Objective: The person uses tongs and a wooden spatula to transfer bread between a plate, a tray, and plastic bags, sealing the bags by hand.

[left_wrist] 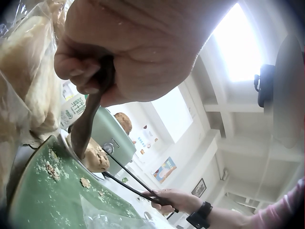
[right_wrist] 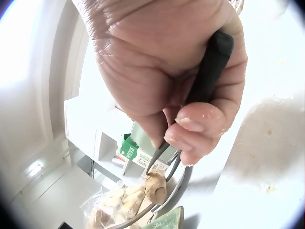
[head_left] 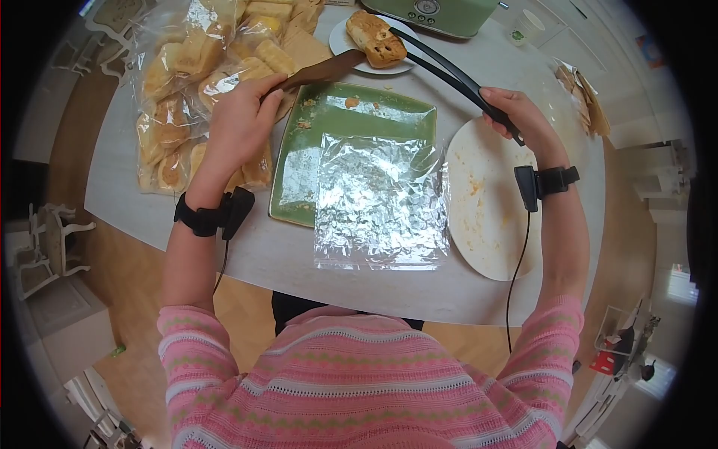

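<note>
My left hand (head_left: 243, 123) grips the handle of a brown wooden spatula (head_left: 325, 69), its blade tip at the left side of a browned bread roll (head_left: 374, 36). The roll lies on a small white plate (head_left: 338, 43) at the back. Black tongs (head_left: 453, 78) are in my right hand (head_left: 517, 118), with their tips at the roll's right side. Closer to me is a green square plate (head_left: 295, 150) with crumbs, its right part covered by a clear crinkled plastic bag (head_left: 381, 206). The left wrist view shows the spatula (left_wrist: 85, 133) overlapping the roll (left_wrist: 98, 160).
Clear bags of bread (head_left: 168, 127) fill the table's left side. Behind the small plate stands a green toaster (head_left: 441, 13). A white oval plate (head_left: 486, 239) with crumbs lies below my right hand. A paper cup (head_left: 527, 26) and a brown paper packet (head_left: 587, 101) are farther right.
</note>
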